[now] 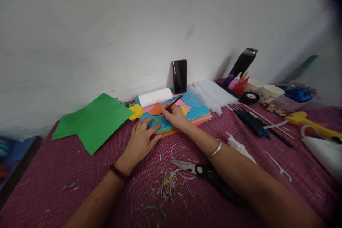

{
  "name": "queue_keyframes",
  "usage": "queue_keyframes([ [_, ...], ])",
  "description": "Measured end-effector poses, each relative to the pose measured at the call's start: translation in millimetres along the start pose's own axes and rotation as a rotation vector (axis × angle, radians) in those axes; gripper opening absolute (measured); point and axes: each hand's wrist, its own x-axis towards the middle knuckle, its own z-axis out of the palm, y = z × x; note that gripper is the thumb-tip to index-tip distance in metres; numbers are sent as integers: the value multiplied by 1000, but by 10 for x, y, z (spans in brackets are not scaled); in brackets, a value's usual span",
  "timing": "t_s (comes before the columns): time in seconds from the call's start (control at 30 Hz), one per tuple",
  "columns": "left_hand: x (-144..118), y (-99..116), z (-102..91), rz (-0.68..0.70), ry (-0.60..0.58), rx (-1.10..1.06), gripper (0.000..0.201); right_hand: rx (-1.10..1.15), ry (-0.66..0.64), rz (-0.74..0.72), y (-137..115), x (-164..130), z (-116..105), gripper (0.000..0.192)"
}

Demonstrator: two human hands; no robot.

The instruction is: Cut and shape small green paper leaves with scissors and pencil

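Right hand (175,115) pinches a pencil (173,102), tip on the orange cutout (156,109) just left of its fingers. Left hand (141,139) lies flat, fingers spread, pressing the paper stack (196,108) near its front edge.

Risks: the loose sheets may slide under pencil pressure since only one corner is pinned; the right forearm lies over the scissors (192,167) and could drag them.
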Motion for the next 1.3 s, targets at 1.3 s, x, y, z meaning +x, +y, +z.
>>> queue_keyframes([
  [1.3,20,-22,-14,64,-48,32,40,-109,-43,-81,88,17,-2,8],
])
